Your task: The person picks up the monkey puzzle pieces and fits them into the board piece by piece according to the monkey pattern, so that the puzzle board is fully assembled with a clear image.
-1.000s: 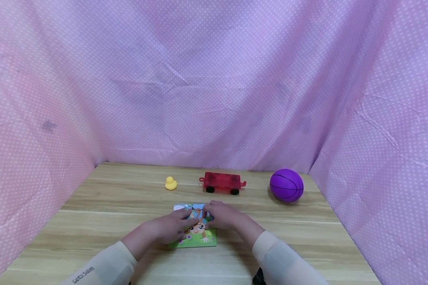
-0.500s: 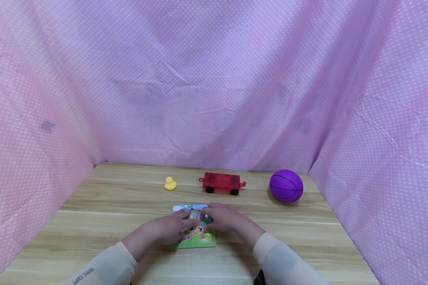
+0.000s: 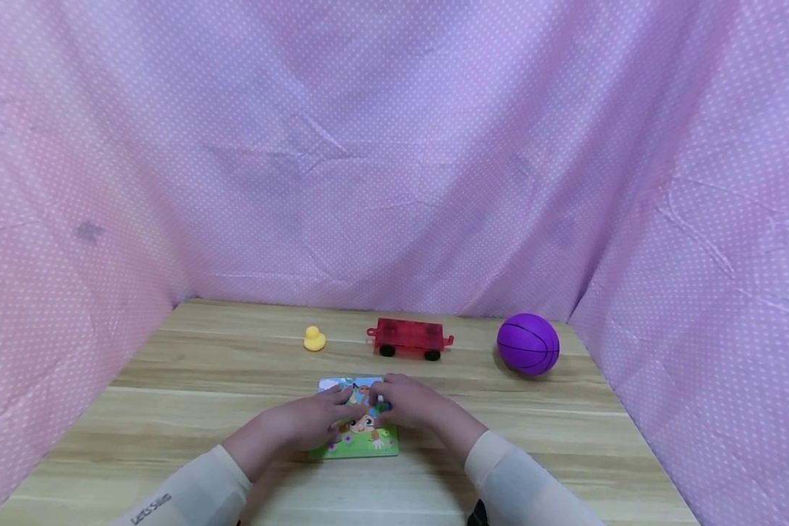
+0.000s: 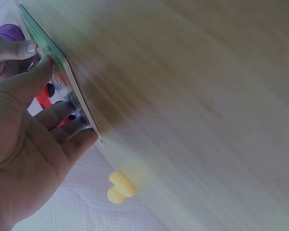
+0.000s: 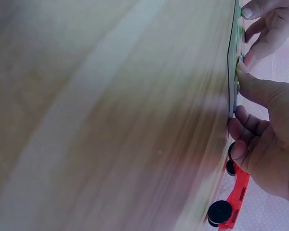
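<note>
A flat picture board (image 3: 358, 448) with a cartoon monkey, blue sky and green grass lies on the wooden table, and it resembles a jigsaw puzzle. From its left side my left hand (image 3: 310, 422) reaches over it, fingers spread and fairly straight, fingertips on the picture. On the right half rests my right hand (image 3: 413, 400), its fingers bent and its thumb apart from them. In the right wrist view the thumb (image 5: 250, 86) touches the picture face, and the other fingers (image 5: 238, 127) bend at the board's edge. The hands cover much of the picture's middle.
Behind the board stand a small yellow rubber duck (image 3: 314, 339) and a red toy wagon (image 3: 409, 336) with black wheels. A purple toy basketball (image 3: 528, 343) sits at the back right. Pink dotted cloth (image 3: 381, 183) hangs around the table (image 3: 191, 409) on three sides.
The right hand's fingers have shifted very slightly to the left over the picture. The left hand stays in nearly the same place, and the board has hardly moved.
</note>
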A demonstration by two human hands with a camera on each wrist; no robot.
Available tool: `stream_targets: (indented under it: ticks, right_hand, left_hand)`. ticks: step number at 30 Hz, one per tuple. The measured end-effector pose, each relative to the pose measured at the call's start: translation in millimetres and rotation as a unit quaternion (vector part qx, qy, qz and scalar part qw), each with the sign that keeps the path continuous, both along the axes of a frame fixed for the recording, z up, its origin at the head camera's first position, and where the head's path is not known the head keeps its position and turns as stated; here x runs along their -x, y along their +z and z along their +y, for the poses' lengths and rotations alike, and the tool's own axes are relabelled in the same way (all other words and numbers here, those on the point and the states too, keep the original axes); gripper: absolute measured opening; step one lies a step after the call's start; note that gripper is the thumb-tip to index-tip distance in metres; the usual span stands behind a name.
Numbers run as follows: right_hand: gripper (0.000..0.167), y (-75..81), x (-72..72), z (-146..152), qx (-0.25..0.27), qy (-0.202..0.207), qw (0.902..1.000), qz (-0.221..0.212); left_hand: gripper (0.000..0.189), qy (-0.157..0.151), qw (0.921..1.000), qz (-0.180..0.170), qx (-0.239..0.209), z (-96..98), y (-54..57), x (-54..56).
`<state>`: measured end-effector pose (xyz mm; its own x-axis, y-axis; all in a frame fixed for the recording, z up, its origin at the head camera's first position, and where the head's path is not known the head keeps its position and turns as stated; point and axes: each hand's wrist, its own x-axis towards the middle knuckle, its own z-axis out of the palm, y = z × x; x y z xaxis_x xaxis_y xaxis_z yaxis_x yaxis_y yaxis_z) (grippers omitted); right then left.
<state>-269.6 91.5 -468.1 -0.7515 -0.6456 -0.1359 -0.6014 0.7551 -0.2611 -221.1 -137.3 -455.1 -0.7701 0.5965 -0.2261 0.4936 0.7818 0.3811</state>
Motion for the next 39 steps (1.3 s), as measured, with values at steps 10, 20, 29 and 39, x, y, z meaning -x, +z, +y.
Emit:
stream_targets:
  ticks: [10,20,29,39]
  right_hand:
    - [0.024,-1.6,-0.5,0.3,-0.005,-0.005,1.0000,-0.004]
    - [0.023,2.9,-2.9,1.3,0.006,0.000,1.0000,0.000]
    - [0.022,-1.0,-1.6,-1.6,-0.007,0.002,0.9999,0.011]
    - [0.022,-3.0,-3.0,-0.9,0.002,-0.011,0.9999,0.011]
  left_hand:
    - [0.052,-0.007,0.9996,-0.003,0.026,-0.6,0.8,0.8]
    - [0.057,0.000,1.0000,0.000,0.005,1.4,1.6,-0.3]
    - [0.055,0.002,0.9993,-0.006,0.037,3.1,2.4,0.3]
    - [0.054,-0.006,0.9988,-0.008,0.047,2.5,3.4,1.3]
